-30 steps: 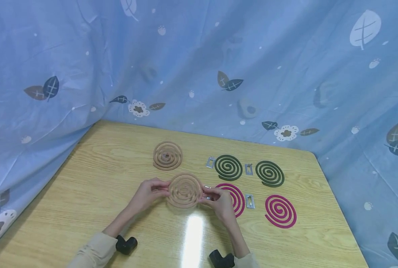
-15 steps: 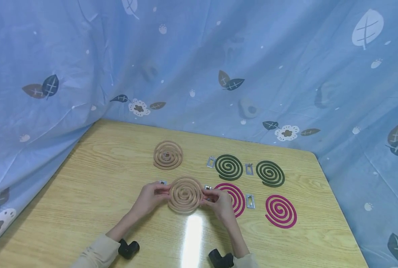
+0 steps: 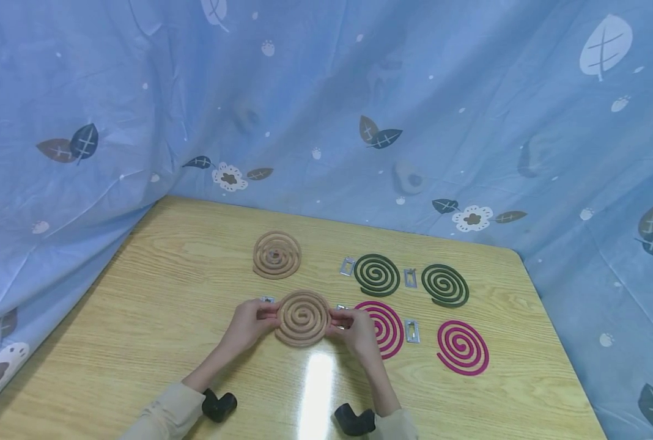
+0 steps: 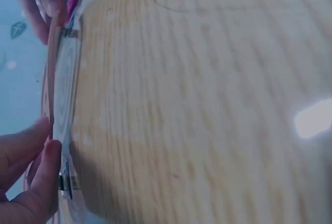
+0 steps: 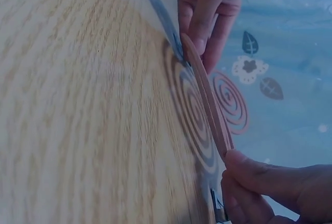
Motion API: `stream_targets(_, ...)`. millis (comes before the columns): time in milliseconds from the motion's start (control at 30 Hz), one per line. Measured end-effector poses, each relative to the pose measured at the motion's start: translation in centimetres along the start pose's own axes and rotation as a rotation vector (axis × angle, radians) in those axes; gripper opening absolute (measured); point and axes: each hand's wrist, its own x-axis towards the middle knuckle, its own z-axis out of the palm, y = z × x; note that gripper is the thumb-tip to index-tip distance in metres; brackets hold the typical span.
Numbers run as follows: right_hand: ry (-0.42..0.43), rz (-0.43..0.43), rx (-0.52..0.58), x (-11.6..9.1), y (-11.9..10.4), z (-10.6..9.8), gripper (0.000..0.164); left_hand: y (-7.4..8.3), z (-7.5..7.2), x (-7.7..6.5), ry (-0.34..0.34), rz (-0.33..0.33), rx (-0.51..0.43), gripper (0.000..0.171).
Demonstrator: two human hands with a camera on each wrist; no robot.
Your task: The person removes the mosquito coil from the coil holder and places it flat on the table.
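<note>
Both hands hold a light brown mosquito coil [image 3: 292,330] by its opposite edges in the head view. My left hand [image 3: 247,326] pinches its left edge between thumb and fingers, and my right hand [image 3: 361,335] pinches its right edge. Seen edge-on in the right wrist view, the coil [image 5: 207,97] is raised off the table, with a spiral shadow or reflection beneath it. Small metal coil stands show beside each hand: one stand [image 3: 268,299] by the left fingers, another stand [image 3: 342,308] partly hidden behind the right fingers.
Another brown coil [image 3: 277,275] lies farther back, with metal at its middle. To the right lie two dark green coils [image 3: 378,294] [image 3: 444,304] and two magenta coils [image 3: 402,333] [image 3: 462,346]. More metal stands [image 3: 347,266] [image 3: 410,278] [image 3: 411,331] lie among them. A patterned blue curtain [image 3: 304,91] borders the table.
Held in both hands, the brown coil has shifted slightly toward me, then changed its tilt. The metal stand beside the left fingers has come into view.
</note>
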Motion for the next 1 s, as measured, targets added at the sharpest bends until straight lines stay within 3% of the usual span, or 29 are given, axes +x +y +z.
stream_targets(233, 0.014, 0.071, 0.040, 0.3, -0.1, 0.4, 0.033, 0.5, 0.2, 0.2, 0.036, -0.052, 0.017, 0.030)
stream_targets(367, 0.021, 0.085, 0.029, 0.5, 0.1, 0.5, 0.034, 0.5, 0.2, 0.3, 0.033, -0.049, 0.027, 0.031)
stream_targets(633, 0.024, 0.059, 0.022, 0.8, 0.3, 0.8, 0.035, 0.3, 0.2, 0.7, 0.029, -0.051, 0.034, 0.030)
stream_targets(1000, 0.045, 0.064, -0.003, 0.9, 0.1, 1.1, 0.036, 0.9, 0.4, 1.0, 0.063, -0.030, 0.140, 0.028)
